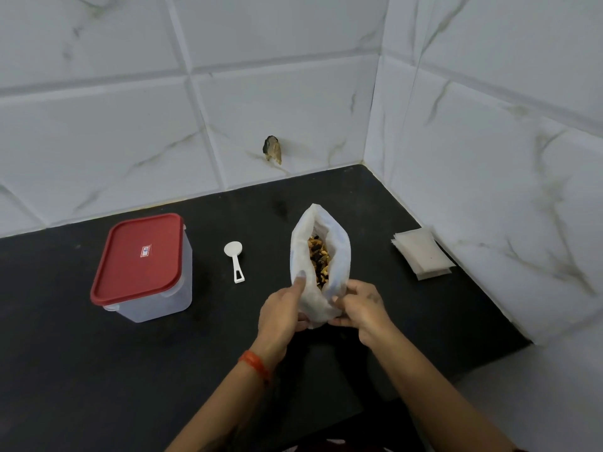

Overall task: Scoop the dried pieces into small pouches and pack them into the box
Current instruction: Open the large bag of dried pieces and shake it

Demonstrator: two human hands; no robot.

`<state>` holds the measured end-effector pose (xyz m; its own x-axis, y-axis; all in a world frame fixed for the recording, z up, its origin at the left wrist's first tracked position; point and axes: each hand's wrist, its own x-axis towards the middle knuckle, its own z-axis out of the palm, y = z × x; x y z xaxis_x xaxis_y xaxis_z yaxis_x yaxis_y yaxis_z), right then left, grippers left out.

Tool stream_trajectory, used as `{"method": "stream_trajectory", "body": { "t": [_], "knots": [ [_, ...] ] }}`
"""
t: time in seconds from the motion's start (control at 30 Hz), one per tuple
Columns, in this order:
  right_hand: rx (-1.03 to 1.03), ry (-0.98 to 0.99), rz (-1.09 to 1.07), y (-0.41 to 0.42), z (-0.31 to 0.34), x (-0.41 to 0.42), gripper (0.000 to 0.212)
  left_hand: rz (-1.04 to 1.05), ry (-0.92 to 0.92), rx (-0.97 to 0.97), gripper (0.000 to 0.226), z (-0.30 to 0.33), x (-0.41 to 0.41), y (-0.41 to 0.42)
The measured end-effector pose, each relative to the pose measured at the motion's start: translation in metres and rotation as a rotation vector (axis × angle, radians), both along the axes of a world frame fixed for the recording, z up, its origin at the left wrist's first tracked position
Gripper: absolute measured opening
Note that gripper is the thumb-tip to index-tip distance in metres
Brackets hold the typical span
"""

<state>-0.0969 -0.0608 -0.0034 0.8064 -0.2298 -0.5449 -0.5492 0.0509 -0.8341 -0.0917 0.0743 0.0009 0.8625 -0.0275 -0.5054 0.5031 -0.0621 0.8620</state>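
Worktop (98,370) space at the left is being taken by a lidded box (143,269), with a white scoop (234,258) lying beside it. Near the middle, an open white bag (321,256) of dried pieces (319,259) is being gripped by the left hand (282,313) and pinched by the right hand (360,308). Pouches (419,252) are being kept stacked at the right.

Open bag (339,256), lidded box (143,272)

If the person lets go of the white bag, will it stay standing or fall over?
The white bag looks thin and floppy, probably sagging once the left hand and right hand release it. The dried pieces inside may steady its base, yet could spill if it tips.
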Motion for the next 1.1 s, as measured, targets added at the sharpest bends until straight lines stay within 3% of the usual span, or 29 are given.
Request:
{"method": "stream_trajectory", "body": {
  "t": [0.13, 0.2, 0.3, 0.37, 0.43, 0.5, 0.57, 0.63, 0.67, 0.73, 0.83, 0.93, 1.0, 1.1],
  "knots": [
    [-0.012, -0.029, 0.030, 0.000, 0.001, 0.002, 0.022, -0.024, -0.153, 0.179, 0.016, -0.011, 0.003, -0.008],
    [0.139, 0.007, -0.042, -0.005, 0.004, 0.003, 0.024, 0.081, -0.086, -0.007, 0.008, -0.016, 0.006, -0.008],
    [0.511, 0.060, -0.224, -0.015, 0.008, 0.003, 0.023, 0.234, 0.012, -0.363, 0.020, -0.013, 0.010, -0.004],
    [0.553, 0.063, -0.244, -0.019, 0.008, 0.003, 0.018, 0.284, 0.058, -0.471, 0.027, -0.014, 0.010, -0.003],
    [0.401, 0.051, -0.218, -0.015, 0.006, 0.005, 0.027, 0.296, 0.100, -0.538, 0.030, -0.017, 0.007, -0.005],
    [0.076, -0.013, -0.175, -0.008, 0.001, 0.007, 0.039, 0.293, 0.124, -0.584, 0.032, -0.020, 0.004, -0.008],
    [-0.296, -0.107, -0.076, -0.002, -0.003, 0.008, 0.032, 0.279, 0.139, -0.603, 0.031, -0.022, 0.001, -0.012],
    [-0.394, -0.161, -0.016, -0.001, -0.007, 0.009, 0.014, 0.250, 0.129, -0.561, 0.027, -0.023, -0.001, -0.014],
    [-0.318, -0.159, -0.024, -0.003, -0.007, 0.011, 0.005, 0.242, 0.122, -0.533, 0.025, -0.022, -0.001, -0.014],
    [0.003, -0.098, -0.101, -0.010, -0.007, 0.013, 0.021, 0.251, 0.123, -0.547, 0.023, -0.019, 0.001, -0.013],
    [0.499, -0.008, -0.201, -0.022, -0.003, 0.015, 0.018, 0.300, 0.174, -0.737, 0.028, -0.018, 0.007, -0.012],
    [0.702, 0.004, -0.278, -0.025, -0.010, 0.014, 0.014, 0.324, 0.210, -0.840, 0.035, -0.023, 0.010, -0.013],
    [0.574, 0.027, -0.259, -0.025, -0.018, 0.013, 0.014, 0.321, 0.219, -0.741, 0.037, -0.025, 0.007, -0.016],
    [0.064, 0.091, -0.096, -0.024, -0.013, 0.014, 0.016, 0.218, 0.135, -0.324, 0.040, -0.029, 0.003, -0.015]
  ]
}}
